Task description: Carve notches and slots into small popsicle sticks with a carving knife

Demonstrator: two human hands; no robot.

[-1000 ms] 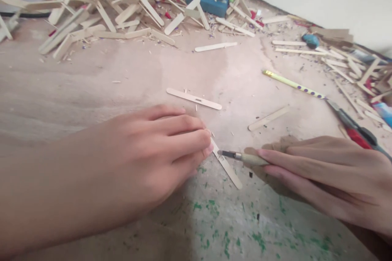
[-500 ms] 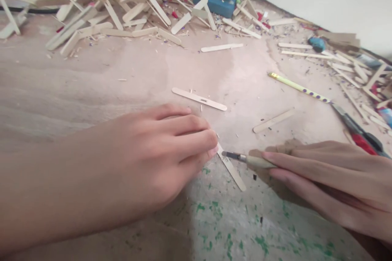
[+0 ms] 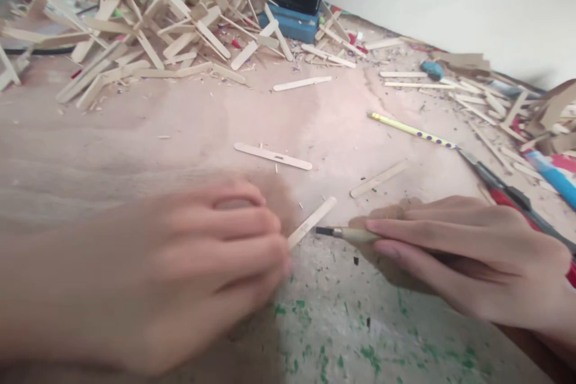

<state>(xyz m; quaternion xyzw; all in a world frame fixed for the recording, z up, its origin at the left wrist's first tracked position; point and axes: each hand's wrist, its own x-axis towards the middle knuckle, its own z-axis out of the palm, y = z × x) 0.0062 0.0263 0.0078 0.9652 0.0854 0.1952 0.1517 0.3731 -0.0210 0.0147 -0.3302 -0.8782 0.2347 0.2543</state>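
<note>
My left hand (image 3: 225,270), partly smeared by motion, is closed at the near end of a wooden craft stick (image 3: 312,221). That stick slants up and away to the right, and its near end is hidden by my fingers. In my right hand (image 3: 459,258) is a small carving chisel (image 3: 348,233) with a pale handle and a short flat metal blade, pinched between thumb and fingers. The blade points left, just beside the stick; whether it touches cannot be seen. Farther back lies another craft stick (image 3: 273,156) with a small slot cut in its middle.
A craft stick (image 3: 378,179) and a yellow pencil (image 3: 411,130) lie beyond my right hand. Scissors or a cutter with a dark and red handle (image 3: 513,198) sit at right. Piled sticks (image 3: 180,24) and a dark object on a blue base (image 3: 290,23) stand behind.
The stick at my left hand has turned: its free end pointed toward me and now points away. My left hand has drawn back left. The chisel blade no longer overlaps the stick's middle.
</note>
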